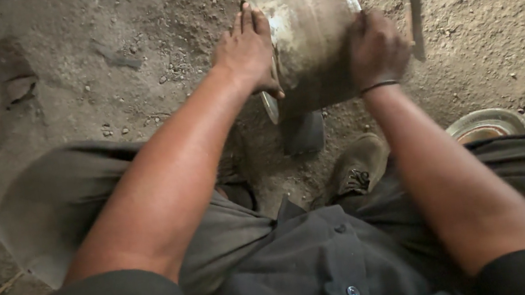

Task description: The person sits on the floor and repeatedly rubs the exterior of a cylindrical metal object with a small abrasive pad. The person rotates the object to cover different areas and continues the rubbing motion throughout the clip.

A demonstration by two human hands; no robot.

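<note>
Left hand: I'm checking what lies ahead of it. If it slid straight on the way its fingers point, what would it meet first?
The left hand lies against the metal cylinder, fingers pointing away from the person. Straight on there is only bare dirt floor; the way looks free, though depth is uncertain.
</note>
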